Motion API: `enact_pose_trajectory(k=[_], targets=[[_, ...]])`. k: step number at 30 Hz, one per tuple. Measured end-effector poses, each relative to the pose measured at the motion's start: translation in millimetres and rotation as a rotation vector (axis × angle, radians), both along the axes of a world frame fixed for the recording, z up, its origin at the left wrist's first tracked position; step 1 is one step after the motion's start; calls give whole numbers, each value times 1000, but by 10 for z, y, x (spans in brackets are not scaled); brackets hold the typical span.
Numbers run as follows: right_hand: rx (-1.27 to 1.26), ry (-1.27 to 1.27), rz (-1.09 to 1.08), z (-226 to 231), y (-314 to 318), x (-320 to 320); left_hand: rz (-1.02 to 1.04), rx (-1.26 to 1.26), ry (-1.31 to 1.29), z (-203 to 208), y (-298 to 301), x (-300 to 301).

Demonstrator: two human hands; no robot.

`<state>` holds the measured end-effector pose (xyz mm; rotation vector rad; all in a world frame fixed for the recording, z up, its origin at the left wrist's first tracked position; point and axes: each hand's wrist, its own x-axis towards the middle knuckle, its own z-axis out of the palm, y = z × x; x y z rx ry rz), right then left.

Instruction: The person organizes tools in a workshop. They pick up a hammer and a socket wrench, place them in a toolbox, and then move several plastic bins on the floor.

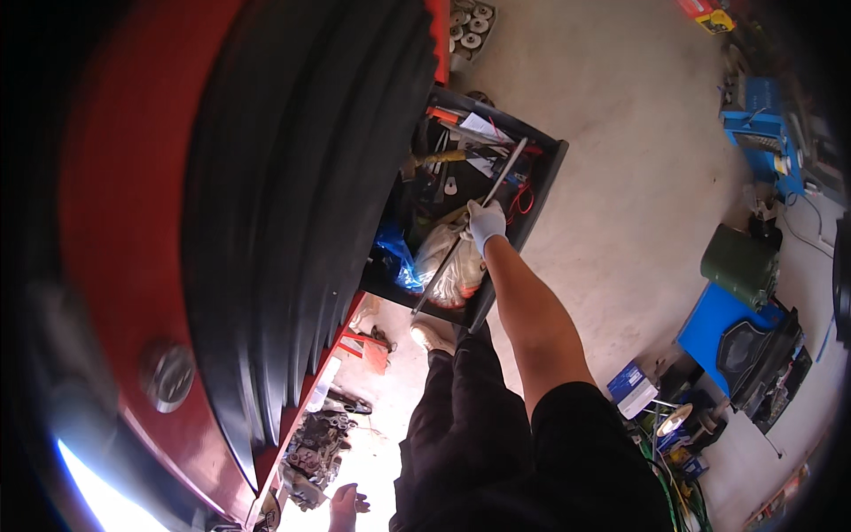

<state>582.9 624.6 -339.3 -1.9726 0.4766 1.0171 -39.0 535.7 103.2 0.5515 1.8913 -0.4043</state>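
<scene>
A long, thin metal rod lies slantwise across an open black drawer. My right hand, in a white glove, is wrapped round the rod near its middle. Beneath it in the drawer is a bundle of whitish cloth or gloves, with blue plastic beside it. A yellowish handle, papers, red wire and several tools fill the far part. Low at the left, away from the drawer, hangs my left hand, its fingers loosely apart with nothing visible in them.
The red cabinet with a black ribbed top rises close on the left. Greasy engine parts lie on the floor below. Along the right stand a blue machine, a green container and a blue-and-white box.
</scene>
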Motion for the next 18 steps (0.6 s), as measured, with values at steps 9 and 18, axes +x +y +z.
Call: enact_pose_trajectory(k=[9, 18], targets=[[199, 150, 62, 112, -41, 36, -117, 9, -78, -111, 455, 1397], [586, 194, -70, 1358, -232, -345, -509, 309, -451, -878, 1358, 3455]])
